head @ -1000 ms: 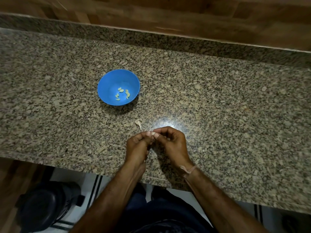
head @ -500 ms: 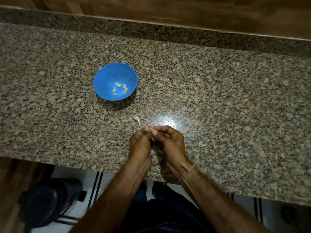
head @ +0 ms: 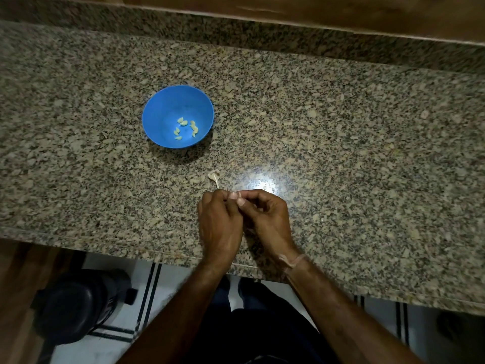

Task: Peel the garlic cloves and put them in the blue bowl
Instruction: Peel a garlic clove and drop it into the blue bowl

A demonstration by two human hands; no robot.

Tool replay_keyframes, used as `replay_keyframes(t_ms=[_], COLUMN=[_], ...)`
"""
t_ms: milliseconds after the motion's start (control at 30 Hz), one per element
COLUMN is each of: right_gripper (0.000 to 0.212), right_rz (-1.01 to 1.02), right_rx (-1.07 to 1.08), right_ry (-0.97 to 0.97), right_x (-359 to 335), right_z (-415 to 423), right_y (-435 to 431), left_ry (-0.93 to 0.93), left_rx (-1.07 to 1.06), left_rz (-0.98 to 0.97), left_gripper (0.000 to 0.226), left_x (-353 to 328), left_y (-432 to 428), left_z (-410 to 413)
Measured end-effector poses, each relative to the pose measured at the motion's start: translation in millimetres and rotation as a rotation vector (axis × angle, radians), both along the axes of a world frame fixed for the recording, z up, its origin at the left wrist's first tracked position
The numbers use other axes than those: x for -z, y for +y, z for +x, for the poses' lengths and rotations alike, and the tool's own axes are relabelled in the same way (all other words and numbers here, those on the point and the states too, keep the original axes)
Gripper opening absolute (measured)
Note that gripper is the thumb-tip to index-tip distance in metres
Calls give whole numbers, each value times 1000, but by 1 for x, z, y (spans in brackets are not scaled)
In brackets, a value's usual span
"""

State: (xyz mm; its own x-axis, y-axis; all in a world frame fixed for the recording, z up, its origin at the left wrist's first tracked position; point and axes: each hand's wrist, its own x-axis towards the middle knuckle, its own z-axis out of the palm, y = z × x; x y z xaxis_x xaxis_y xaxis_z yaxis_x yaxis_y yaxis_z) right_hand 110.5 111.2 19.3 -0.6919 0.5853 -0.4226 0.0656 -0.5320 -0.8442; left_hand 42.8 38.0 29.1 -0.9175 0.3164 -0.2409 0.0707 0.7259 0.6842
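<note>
Fingers (head: 240,202) of your left hand (head: 220,224) and right hand (head: 270,219) curled, tips pinched together on small garlic clove, mostly hidden, above speckled granite table (head: 341,153). Anchor one side, nick skin with thumbnail, strip lengthwise. Then drop into round blue plastic bowl (head: 168,106), ahead-left, well apart.

Your frame's dim overall, corners darkest, esp. lower left & right. Light from overhead leaves a bright glare patch on the granite counter (head: 367,153) just below frame centre. The blue bowl (head: 157,114) throws a soft shadow toward lower right. Wide-angle bends the counter's edges; top strip's slightly smeared.
</note>
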Motion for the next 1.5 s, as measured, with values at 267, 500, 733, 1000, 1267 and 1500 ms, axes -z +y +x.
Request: replay_keyframes(t_ms=[267,500,733,1000,1267,1500], right_gripper=[15,17,6,7,6,5], right_rz=[-144,75,397,172,215,-41], right_rx=[27,-73,-159,-97,-128,-43], right_ry=[-83,-113,-151,-85,-64,-68], right_x=[7,8,8,9,7,1], right_z=[0,6,3,0,-1,-1], right_y=[12,19,30,20,27,28], left_ry=[-54,-112,-84,-240,-196,-127], left_rx=[-69,-20,122,50,103,31], left_rz=[109,277,257,374,245,313], left_gripper=[9,6,8,15,18,10], left_x=[3,-2,-2,0,6,5], left_y=[-6,-10,-16,-8,-6,-10], left_z=[-7,-12,-24,-20,-19,-18])
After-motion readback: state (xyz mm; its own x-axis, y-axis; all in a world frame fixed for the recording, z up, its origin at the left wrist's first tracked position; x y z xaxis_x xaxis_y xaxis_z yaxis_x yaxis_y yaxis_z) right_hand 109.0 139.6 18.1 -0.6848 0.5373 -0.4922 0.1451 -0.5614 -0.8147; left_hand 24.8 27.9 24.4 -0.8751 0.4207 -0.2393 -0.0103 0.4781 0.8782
